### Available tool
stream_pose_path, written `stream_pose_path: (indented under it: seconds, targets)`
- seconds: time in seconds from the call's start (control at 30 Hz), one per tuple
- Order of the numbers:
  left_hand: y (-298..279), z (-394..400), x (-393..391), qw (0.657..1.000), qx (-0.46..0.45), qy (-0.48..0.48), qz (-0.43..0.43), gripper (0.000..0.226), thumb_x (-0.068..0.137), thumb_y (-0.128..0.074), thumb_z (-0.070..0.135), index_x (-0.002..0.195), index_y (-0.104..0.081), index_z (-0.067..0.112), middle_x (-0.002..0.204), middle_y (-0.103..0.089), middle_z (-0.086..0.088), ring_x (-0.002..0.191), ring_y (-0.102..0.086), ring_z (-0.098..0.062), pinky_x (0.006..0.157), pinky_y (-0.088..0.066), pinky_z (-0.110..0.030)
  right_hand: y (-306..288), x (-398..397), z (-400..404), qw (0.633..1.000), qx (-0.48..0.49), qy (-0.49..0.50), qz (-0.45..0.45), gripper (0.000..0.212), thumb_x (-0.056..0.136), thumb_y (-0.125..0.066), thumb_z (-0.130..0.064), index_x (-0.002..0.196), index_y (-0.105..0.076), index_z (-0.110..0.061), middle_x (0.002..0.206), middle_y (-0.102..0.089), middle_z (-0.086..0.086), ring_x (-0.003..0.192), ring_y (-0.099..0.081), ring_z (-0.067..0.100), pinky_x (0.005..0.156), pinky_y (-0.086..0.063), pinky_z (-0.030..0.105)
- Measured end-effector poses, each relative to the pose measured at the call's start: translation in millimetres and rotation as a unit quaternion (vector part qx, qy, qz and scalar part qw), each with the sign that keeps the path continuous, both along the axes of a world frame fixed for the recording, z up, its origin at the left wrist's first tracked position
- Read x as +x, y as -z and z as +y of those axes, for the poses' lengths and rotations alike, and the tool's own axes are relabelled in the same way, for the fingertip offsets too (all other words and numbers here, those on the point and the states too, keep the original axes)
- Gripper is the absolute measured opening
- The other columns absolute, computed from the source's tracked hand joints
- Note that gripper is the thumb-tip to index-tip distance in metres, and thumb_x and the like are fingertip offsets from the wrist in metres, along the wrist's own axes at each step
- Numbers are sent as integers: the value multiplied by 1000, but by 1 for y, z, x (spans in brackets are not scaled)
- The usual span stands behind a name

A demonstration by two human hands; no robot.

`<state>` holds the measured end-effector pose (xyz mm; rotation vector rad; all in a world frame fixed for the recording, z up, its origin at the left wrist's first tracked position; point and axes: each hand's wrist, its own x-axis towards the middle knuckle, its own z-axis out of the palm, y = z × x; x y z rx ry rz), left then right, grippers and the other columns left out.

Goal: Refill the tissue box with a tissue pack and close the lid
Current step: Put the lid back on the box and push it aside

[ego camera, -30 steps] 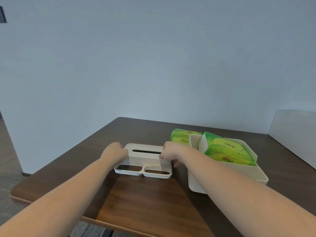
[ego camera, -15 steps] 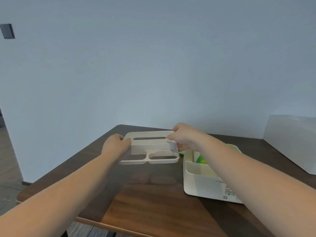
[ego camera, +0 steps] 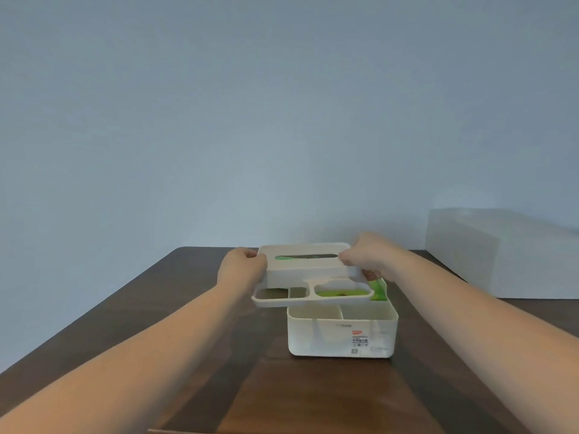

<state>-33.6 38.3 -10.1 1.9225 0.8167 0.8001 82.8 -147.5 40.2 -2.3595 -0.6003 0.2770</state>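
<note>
A white lid (ego camera: 308, 270) with a long slot and two front openings hangs just above the white tissue box (ego camera: 332, 338), shifted a little to the left of it. My left hand (ego camera: 239, 270) grips the lid's left end and my right hand (ego camera: 368, 256) grips its right end. A green tissue pack (ego camera: 341, 293) lies inside the box, visible through the lid's openings and at the right rim. The box stands on the dark wooden table (ego camera: 188, 339) with a label on its front wall.
A large white box (ego camera: 501, 255) stands at the back right of the table against the pale wall. The table's front edge runs along the bottom of the view, and its left edge drops to the floor.
Both hands lifted the lid off the table and carried it to the right, over the tissue box. The camera view shifted, so the box now sits in front of me.
</note>
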Motion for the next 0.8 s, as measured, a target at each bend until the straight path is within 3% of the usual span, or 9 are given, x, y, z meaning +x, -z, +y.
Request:
stream_pose_path:
  seconds: [0.17,0.3,0.4,0.53,0.63,0.73,0.8]
  targets:
    - [5,-20,20,1000,-6,22,12,21,79,-51,19,85,-66,6,71,-60,0,65,-53,-21,66,-45,-31,12,14,-26,999,-24,26,11,18,82,-53,-9,66,-46,-9,67,-46,12,53,-42,22,47,-34,22]
    - [13,-31,31,999,4,17,44,23,79,-50,20,95,-66,16,80,-67,0,78,-64,-24,74,-53,-33,23,20,-33,998,-40,34,17,11,80,-54,-13,71,-51,-9,74,-51,13,62,-48,25,54,-40,26]
    - [19,-32,36,998,26,-3,65,25,80,-48,19,97,-66,16,75,-64,0,73,-60,-25,72,-50,-32,29,22,-34,998,-52,35,10,16,81,-53,-14,66,-48,-10,67,-48,10,56,-44,23,47,-34,22]
    - [24,-31,39,994,55,-12,91,26,82,-46,22,100,-65,19,87,-69,-3,81,-62,-26,69,-45,-29,32,26,-31,997,-65,35,-4,19,85,-53,-15,68,-48,-12,72,-49,7,62,-47,23,47,-34,23]
    - [27,-31,42,995,43,-10,92,27,78,-46,20,96,-66,17,80,-68,-4,75,-60,-26,67,-46,-30,36,31,-27,997,-76,33,-5,20,88,-52,-14,69,-49,-11,79,-53,9,74,-51,26,57,-39,27]
    - [28,-32,43,996,26,-6,86,23,76,-45,19,87,-65,17,72,-65,-4,70,-58,-27,71,-51,-34,39,35,-26,995,-93,35,-18,14,91,-50,-14,80,-55,-7,82,-55,9,75,-51,27,59,-40,28]
    - [28,-34,44,997,20,-2,79,19,77,-45,18,83,-63,17,67,-61,-3,65,-55,-26,66,-47,-32,41,37,-25,994,-104,36,-27,12,92,-48,-13,84,-55,-6,85,-55,10,73,-50,26,58,-39,27]
